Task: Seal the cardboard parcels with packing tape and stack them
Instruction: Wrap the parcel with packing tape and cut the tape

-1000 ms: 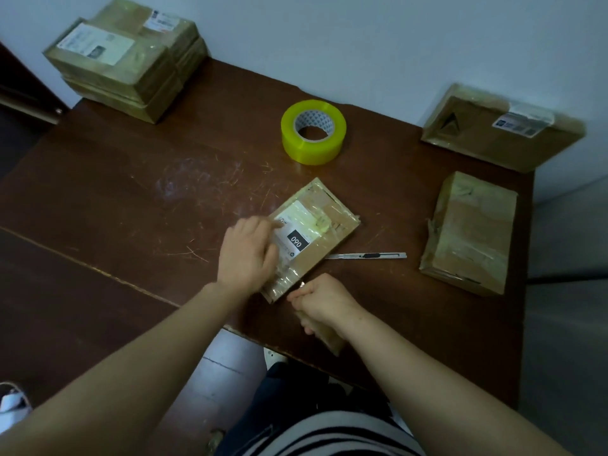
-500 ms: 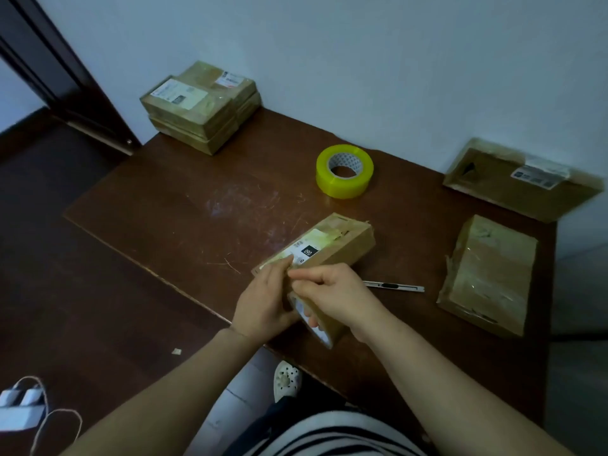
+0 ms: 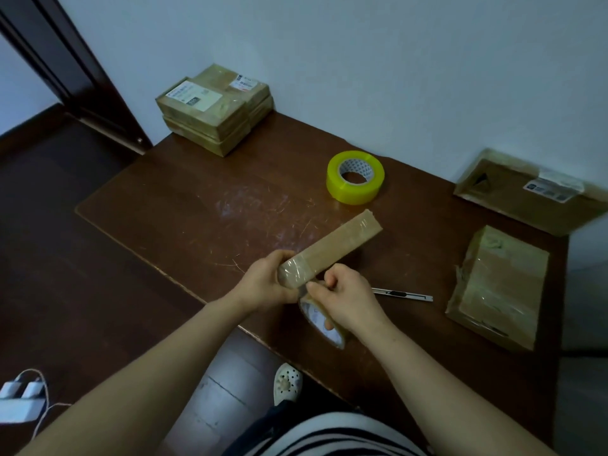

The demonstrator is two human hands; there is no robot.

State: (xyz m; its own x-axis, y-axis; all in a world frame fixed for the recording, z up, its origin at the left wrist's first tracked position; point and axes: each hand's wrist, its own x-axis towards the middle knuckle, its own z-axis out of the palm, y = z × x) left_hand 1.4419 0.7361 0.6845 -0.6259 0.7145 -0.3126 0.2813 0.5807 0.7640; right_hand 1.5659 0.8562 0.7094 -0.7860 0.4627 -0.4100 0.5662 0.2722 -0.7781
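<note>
A: Status?
B: The left hand (image 3: 263,284) grips the near end of the parcel (image 3: 335,248), held on edge above the table (image 3: 197,205) centre. The right hand (image 3: 345,297) curls round a tape roll (image 3: 317,319) touching that end. Hands close together.
A: Done?
B: The stack (image 3: 214,110) at eleven o'clock looks sealed. Left, I judge: this wrap, then the bulky parcel (image 3: 496,291) at three and the flat parcel (image 3: 526,195) at two.

We look down on a dark brown bench (image 3: 184,205), its top scratched, set against a plain pale wall (image 3: 362,60) on the far side. A dark door frame (image 3: 75,70) stands far left, above a dark floor (image 3: 65,274). The light is dim.
</note>
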